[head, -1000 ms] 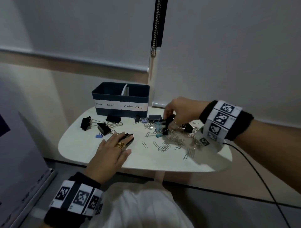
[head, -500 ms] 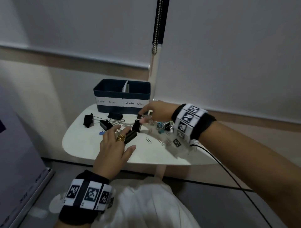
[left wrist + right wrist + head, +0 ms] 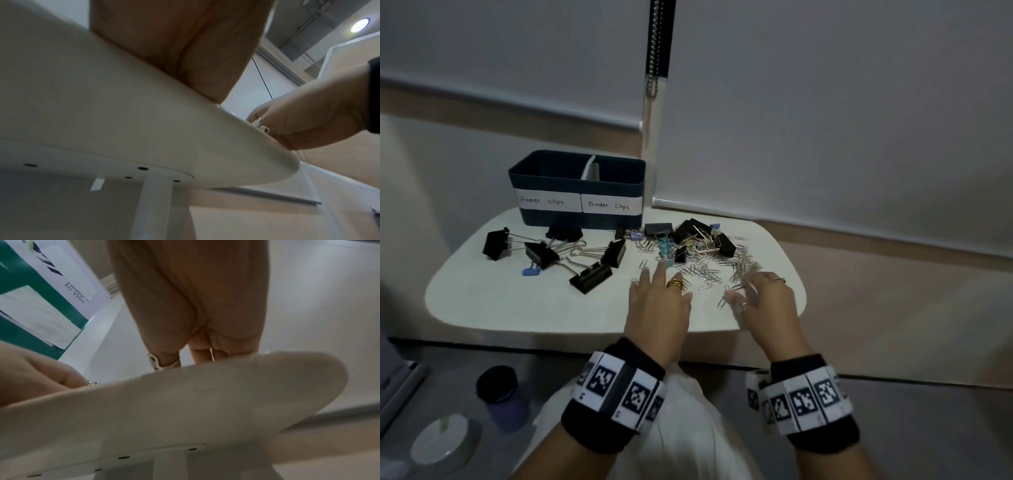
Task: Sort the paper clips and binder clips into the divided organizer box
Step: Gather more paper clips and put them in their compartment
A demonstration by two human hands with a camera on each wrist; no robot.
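The dark blue organizer box stands at the table's back, labelled "Paper clips" on its left half and "Binder clips" on its right half. Black binder clips lie scattered at the left and centre. A heap of silver paper clips, mixed with more binder clips, covers the right. My left hand lies flat with straight fingers at the heap's near left edge. My right hand hovers with bent, spread fingers touching the heap's near right edge. In the wrist views, the table edge hides both hands' fingertips.
A small blue binder clip lies at the near left of the white table. On the floor at the lower left are a dark cup and a tape roll. Window blinds with a bead chain hang behind.
Both hands left the black binder clips at the table's centre, which now lie free. They moved right and toward me to the near edge of the paper clip heap.
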